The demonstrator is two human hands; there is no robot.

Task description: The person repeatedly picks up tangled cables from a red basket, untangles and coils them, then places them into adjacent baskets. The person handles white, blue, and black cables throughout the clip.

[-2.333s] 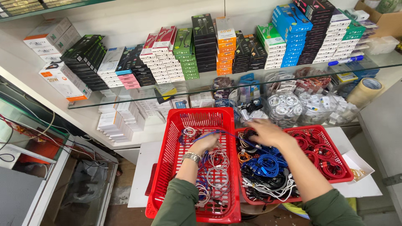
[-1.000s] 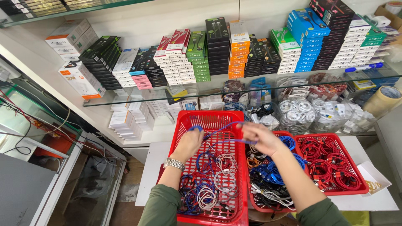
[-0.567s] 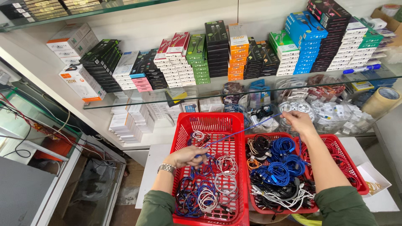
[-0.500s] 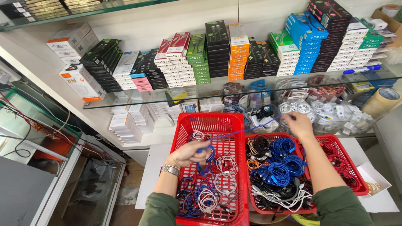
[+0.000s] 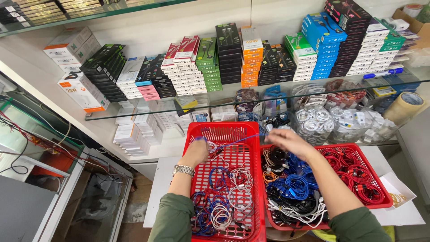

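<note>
1. Two hands are at work over the red baskets: my left hand (image 5: 195, 152) and right hand (image 5: 286, 140) each pinch one end of a blue cable (image 5: 237, 142), fingers closed on it, stretched taut between them.
2. That cable hangs just above the far end of the left basket (image 5: 224, 130), which holds loose coils of white, blue and red cables (image 5: 224, 201).
3. I judge this the straightening step, before winding.
4. Next calls for bringing the ends together evenly, keeping the line clear of the tangled pile in the middle basket (image 5: 267, 214).
5. Boxes fill the glass shelf (image 5: 134, 110) beyond.
</note>
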